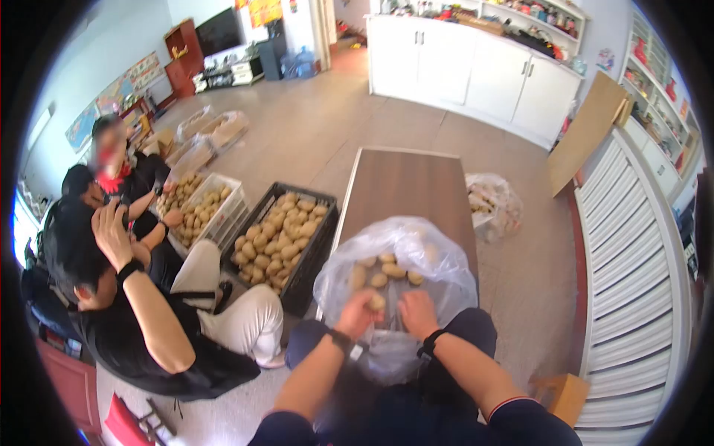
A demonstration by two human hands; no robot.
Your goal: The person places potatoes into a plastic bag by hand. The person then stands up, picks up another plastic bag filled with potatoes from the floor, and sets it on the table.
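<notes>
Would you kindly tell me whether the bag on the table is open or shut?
Open: the bag spreads wide around potatoes, and the left hand and right hand reach inside.

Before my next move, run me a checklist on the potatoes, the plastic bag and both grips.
1. Left-hand grip has a potato: ok.
2. Right-hand grip has a potato: cannot tell; its curled fingers hide what is beneath.
3. Potatoes visible in the plastic bag: ok, several.
4. Bag wholly on the brown tabletop: not ok; its near part spreads toward the lap.
5. Black crate standing left of the table: ok.
6. Nearest co-worker's raised hand away from the bag: ok.
</notes>
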